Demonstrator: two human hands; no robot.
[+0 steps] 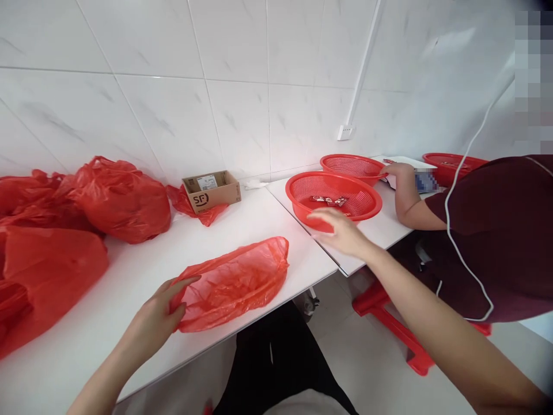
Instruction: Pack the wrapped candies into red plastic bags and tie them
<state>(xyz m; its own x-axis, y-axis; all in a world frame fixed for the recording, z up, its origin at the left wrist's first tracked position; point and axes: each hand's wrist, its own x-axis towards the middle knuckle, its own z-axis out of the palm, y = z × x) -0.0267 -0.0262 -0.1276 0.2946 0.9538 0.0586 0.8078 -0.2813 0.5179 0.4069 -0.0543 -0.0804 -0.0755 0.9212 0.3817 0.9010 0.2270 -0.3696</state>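
A red plastic bag (242, 282) lies spread on the white table with its mouth open upward. My left hand (162, 311) grips the bag's left rim, its index finger and thumb reaching over the edge. To the right, my right hand (341, 230) is at the near side of a red mesh basket (367, 207), fingers apart and holding nothing. Whether the fingertips touch the basket's wall I cannot tell. Several small wrapped packets (330, 201) lie in the bottom of that basket.
Several full red bags (123, 199) crowd the table's left. A cardboard box (216, 193) stands near the wall. Another red basket (352, 165) is behind the near one. At right sits a co-worker in a dark maroon top (501, 242), an arm on the table, beside a red stool (401, 340).
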